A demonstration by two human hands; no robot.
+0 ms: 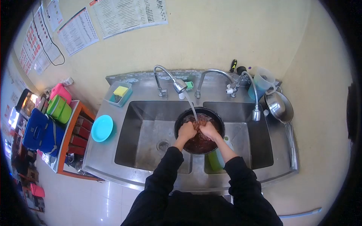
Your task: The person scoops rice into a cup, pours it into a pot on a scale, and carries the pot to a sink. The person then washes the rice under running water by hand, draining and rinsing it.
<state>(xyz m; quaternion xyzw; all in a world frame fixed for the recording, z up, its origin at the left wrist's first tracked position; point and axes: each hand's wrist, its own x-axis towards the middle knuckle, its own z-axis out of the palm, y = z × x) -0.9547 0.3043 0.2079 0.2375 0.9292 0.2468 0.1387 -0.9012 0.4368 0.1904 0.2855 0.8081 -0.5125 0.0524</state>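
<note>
Curled, left hand (187,130) and right hand (208,131) touch the reddish food (203,122) inside the pot (223,130), frame centre; finger opening cannot be told. Pot round, mouth facing up; food's long axis indeterminable.

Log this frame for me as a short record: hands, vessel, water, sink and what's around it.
Left hand: in the bowl, fingers down in its contents
Right hand: in the bowl, beside the left; grips unclear
Vessel: black bowl, above the divider between two basins
Contents: reddish-brown pieces in dark liquid
Water: stream from the left spray faucet into the bowl
Sink: steel double sink
Right basin: green item, partly hidden by the bowl
Left counter: turquoise dish; yellow sponge in a tub
</note>
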